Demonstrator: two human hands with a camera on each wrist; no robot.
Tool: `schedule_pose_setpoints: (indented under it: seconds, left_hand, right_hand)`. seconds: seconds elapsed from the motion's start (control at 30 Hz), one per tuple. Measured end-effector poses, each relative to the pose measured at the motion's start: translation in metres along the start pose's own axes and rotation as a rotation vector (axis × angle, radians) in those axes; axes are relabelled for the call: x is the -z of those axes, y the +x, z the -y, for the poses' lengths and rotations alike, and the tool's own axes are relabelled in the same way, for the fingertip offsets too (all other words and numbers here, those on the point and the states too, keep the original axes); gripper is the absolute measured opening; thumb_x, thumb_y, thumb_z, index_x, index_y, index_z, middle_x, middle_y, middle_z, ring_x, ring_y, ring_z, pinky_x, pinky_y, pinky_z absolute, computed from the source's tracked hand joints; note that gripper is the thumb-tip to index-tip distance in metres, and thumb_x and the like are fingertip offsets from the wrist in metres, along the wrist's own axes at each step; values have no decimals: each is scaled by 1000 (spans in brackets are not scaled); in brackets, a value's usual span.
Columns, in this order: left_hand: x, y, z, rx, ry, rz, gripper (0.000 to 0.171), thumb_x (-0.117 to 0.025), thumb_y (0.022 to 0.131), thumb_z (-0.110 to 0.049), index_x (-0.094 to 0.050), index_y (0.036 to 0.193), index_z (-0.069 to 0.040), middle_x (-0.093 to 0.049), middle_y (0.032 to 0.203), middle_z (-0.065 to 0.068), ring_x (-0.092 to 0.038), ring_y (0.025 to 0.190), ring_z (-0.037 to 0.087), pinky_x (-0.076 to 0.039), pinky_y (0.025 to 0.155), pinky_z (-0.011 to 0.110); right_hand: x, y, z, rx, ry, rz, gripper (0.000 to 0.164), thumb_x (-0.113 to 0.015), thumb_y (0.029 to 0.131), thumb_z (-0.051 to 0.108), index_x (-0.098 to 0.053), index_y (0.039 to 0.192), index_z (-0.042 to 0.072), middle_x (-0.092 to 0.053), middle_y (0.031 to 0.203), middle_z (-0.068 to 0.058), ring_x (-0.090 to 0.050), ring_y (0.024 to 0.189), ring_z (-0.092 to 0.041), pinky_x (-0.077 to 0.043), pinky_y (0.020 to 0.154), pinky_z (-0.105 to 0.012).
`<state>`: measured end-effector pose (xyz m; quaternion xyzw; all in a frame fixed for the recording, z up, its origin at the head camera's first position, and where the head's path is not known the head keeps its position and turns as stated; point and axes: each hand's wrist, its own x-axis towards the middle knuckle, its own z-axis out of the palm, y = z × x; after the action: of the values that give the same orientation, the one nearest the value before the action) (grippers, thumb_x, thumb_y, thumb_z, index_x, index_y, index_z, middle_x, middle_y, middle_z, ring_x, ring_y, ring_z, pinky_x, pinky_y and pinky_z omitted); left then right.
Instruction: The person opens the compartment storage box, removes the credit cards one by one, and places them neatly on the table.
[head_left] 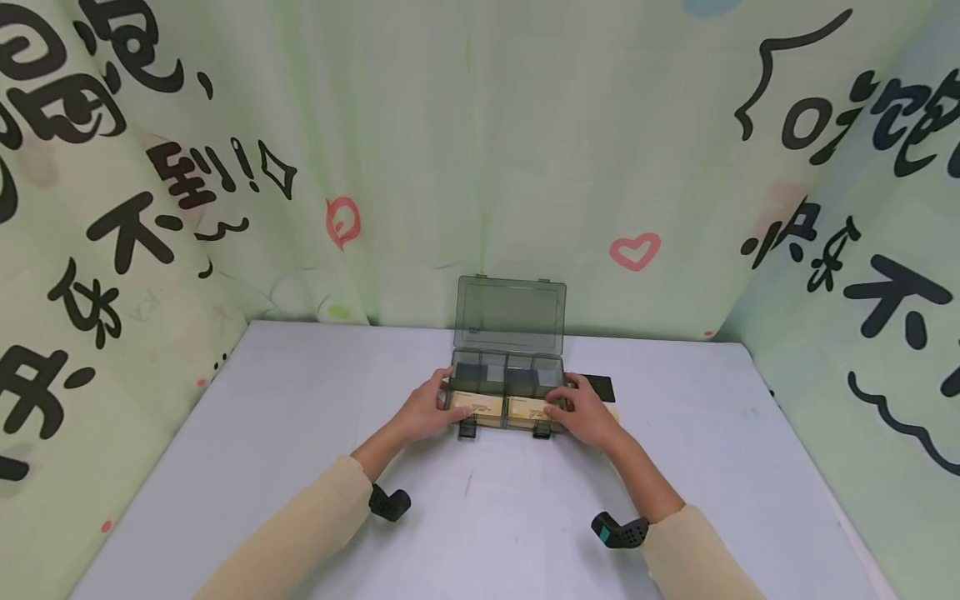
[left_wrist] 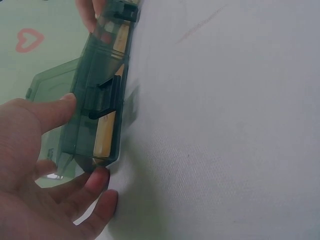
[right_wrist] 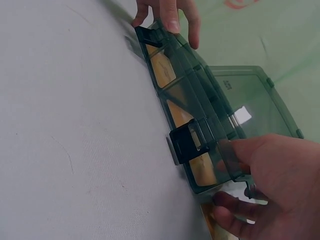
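Note:
A translucent grey-green plastic organizer box (head_left: 506,377) sits on the table with its lid (head_left: 511,315) standing up at the back. Yellowish stacks (head_left: 478,405) fill its front compartments, and the back ones look darker. Two dark latches (head_left: 467,428) hang open along the front. My left hand (head_left: 429,408) grips the left end, thumb over the front rim (left_wrist: 65,107) and fingers around the outer side. At the right end my right hand (head_left: 588,412) holds the box between thumb and curled fingers; part of its grip is hidden behind the wall in the right wrist view.
A flat black item (head_left: 602,388) lies just right of the box, partly behind the right hand. Near it shows a yellowish piece (right_wrist: 209,220), mostly covered. The white table (head_left: 315,400) meets a printed curtain (head_left: 420,167) at the back and sides.

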<state>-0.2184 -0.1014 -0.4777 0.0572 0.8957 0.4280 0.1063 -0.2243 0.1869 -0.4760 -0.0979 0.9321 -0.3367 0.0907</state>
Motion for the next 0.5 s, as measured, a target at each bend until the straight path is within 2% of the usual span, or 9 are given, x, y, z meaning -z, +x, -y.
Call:
schedule_pose_setpoints:
  seconds: [0.1,0.3,0.5]
  left_hand:
    - [-1,1,1,0,-2,0,76,-71,88,-35,-31,150,-15,-51,139,16,-54,93,20,-44,74,34]
    - [-2,1,3,9,-5,8,78,-71,88,-35,-30,151,-16,-51,139,15,-53,91,19,-43,72,33]
    - [0,1,4,5,-15,10,78,-72,87,-36,-30,151,-16,-50,140,15,-53,92,19,-43,73,33]
  right_hand:
    - [-1,1,1,6,-24,7,26,-60,96,23,-66,115,6,-20,154,-28,-46,123,-46,-40,97,-57]
    - [-2,2,1,-2,-52,23,24,-59,96,22,-68,112,6,-19,154,-29,-27,138,-52,-33,105,-61]
    - [-3,5,1,11,-68,18,21,-60,96,22,-68,108,7,-20,154,-30,-30,136,-53,-34,104,-61]
